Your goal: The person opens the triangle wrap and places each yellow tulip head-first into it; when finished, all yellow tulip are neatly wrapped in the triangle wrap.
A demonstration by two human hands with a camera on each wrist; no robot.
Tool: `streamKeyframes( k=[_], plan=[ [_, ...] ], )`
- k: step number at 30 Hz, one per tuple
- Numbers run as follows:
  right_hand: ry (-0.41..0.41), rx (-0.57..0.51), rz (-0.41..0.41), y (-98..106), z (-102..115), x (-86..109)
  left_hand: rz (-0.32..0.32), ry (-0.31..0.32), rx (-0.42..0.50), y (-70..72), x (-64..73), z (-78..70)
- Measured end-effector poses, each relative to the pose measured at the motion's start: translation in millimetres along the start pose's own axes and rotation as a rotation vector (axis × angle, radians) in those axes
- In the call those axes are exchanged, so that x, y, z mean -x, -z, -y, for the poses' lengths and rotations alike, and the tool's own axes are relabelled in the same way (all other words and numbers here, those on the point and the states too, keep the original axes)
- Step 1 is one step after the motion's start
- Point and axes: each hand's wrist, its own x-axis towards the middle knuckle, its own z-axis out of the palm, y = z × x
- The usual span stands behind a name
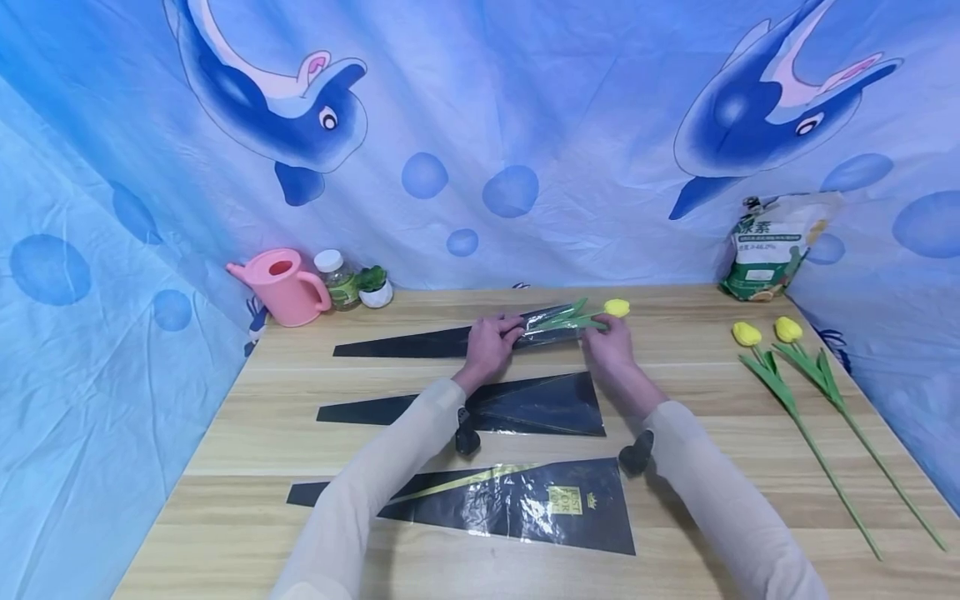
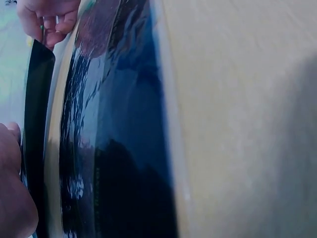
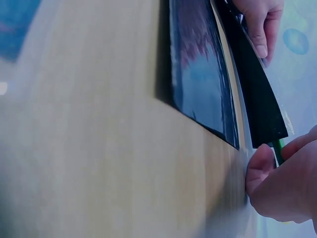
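Toward the back of the table, my left hand (image 1: 491, 342) holds a black tapered flower sleeve (image 1: 401, 343) near its middle. At the wide mouth of that sleeve, my right hand (image 1: 611, 342) pinches the green stem of a yellow artificial tulip (image 1: 617, 308). Its leaves (image 1: 558, 319) show through the sleeve's clear face, while the blossom stays outside the mouth. In the right wrist view the green stem (image 3: 279, 151) runs from the sleeve's edge into my right fingers. The lower end of the stem is hidden.
Two more black sleeves (image 1: 536, 408) (image 1: 517, 508) lie flat in front. Two yellow tulips (image 1: 780, 392) (image 1: 840, 400) lie at the right. Along the back stand a pink watering can (image 1: 288, 287), a lidded jar (image 1: 341, 283), a small potted plant (image 1: 375, 287) and a green-white bag (image 1: 772, 250).
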Motion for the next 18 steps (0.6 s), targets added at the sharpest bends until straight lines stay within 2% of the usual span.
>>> streamKeyframes(
  k=[2, 9, 12, 15, 18],
  plan=[
    [-0.016, -0.021, 0.023, 1.8, 1.2, -0.6, -0.003, 0.0, -0.003, 0.3, -0.3, 0.0],
    [0.01, 0.231, 0.094, 13.7, 7.2, -0.7, -0.026, 0.012, -0.015, 0.5, -1.7, 1.0],
    [-0.003, 0.253, 0.135, 20.1, 8.4, 0.7, -0.025, 0.008, -0.015, 1.1, -1.2, 0.3],
    [0.073, 0.43, 0.133, 30.1, 9.8, 2.5, -0.015, 0.017, -0.015, 1.2, -1.0, 0.2],
    [0.2, 0.668, 0.06, 41.7, 14.5, 3.6, -0.004, 0.031, -0.009, 1.2, -0.6, 0.5]
  ],
)
